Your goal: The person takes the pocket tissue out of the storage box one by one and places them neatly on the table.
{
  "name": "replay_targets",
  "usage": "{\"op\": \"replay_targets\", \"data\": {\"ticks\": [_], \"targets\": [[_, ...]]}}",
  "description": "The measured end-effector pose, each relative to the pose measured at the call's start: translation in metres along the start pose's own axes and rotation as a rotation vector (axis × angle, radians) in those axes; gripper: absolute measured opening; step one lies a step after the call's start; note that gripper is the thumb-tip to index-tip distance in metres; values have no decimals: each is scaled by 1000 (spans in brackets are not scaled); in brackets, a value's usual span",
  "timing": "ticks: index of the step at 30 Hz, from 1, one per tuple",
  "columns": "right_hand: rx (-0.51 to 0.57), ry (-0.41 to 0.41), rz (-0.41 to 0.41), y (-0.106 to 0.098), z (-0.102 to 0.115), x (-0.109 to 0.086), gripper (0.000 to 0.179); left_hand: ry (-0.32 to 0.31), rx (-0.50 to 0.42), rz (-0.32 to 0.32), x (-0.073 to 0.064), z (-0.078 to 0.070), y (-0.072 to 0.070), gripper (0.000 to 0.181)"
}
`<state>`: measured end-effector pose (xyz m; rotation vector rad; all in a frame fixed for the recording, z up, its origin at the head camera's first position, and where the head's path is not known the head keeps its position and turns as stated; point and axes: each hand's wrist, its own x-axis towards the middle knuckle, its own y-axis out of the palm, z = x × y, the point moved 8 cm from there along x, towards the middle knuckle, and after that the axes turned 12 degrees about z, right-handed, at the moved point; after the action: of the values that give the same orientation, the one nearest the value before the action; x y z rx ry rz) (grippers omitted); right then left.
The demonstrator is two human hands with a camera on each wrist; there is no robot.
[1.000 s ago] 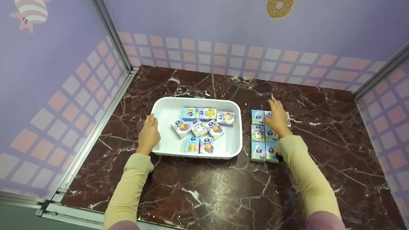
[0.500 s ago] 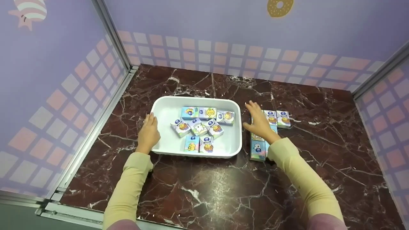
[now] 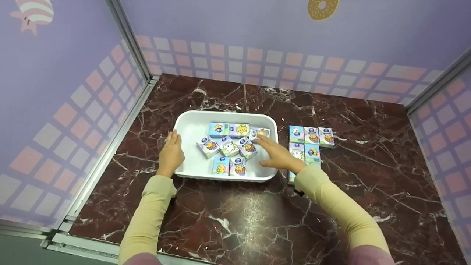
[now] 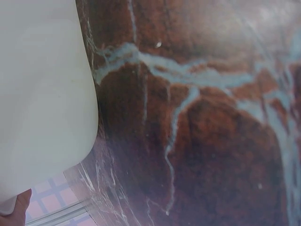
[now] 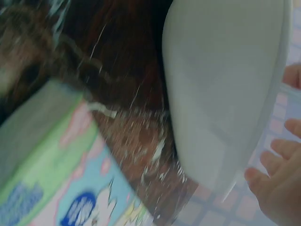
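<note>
A white tub [image 3: 191,162] stands on the dark red marbled table, holding several small cartoon-printed tissue packs [image 3: 229,147]. My left hand [image 3: 171,154] rests against the tub's left rim, its fingers lying along the outside; the left wrist view catches the tub's wall [image 4: 42,84] and a bit of that hand. Over the right side of the tub reaches my right hand [image 3: 275,152], fingers spread and holding nothing, fingertips close to the packs at the right. In the right wrist view its fingers [image 5: 273,162] extend past the tub's rim.
Right of the tub, more tissue packs [image 3: 296,134] lie in a block on the table, partly covered by the right forearm [image 3: 331,195]. Purple printed panels [image 3: 257,29] enclose the back and sides, with metal rails [image 3: 132,40] at the corners.
My right hand has moved left from above the block of tissue packs, across the tub's right rim, to over the inside of the tub. The left hand stays at the rim.
</note>
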<state>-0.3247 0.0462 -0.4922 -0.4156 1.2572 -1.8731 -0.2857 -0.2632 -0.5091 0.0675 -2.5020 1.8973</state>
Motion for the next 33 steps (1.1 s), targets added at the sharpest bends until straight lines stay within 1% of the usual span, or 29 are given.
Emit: {"op": "replay_targets", "data": {"ticks": [3, 7, 12, 19, 23, 26, 29, 33], "targets": [[-3, -10, 69, 11, 9, 5, 85, 2, 0, -4, 0, 0, 0, 49], [-14, -36, 132, 25, 19, 11, 89, 10, -2, -6, 0, -1, 0, 49], [-34, -62, 195, 39, 29, 16, 88, 13, -8, -10, -1, -1, 0, 49], [-65, -25, 235, 47, 33, 23, 84, 20, -7, -30, 0, -1, -1, 48], [-118, -22, 261, 52, 36, 27, 80, 21, -9, -36, -1, -1, -2, 48], [-164, -24, 283, 54, 39, 30, 74, 29, -3, -51, -1, -2, -3, 48], [-205, -8, 305, 57, 40, 33, 68, 34, 4, -62, -2, -2, -3, 48], [-237, 4, 302, 59, 41, 37, 66, 33, 7, -58, -2, -3, -3, 48]]}}
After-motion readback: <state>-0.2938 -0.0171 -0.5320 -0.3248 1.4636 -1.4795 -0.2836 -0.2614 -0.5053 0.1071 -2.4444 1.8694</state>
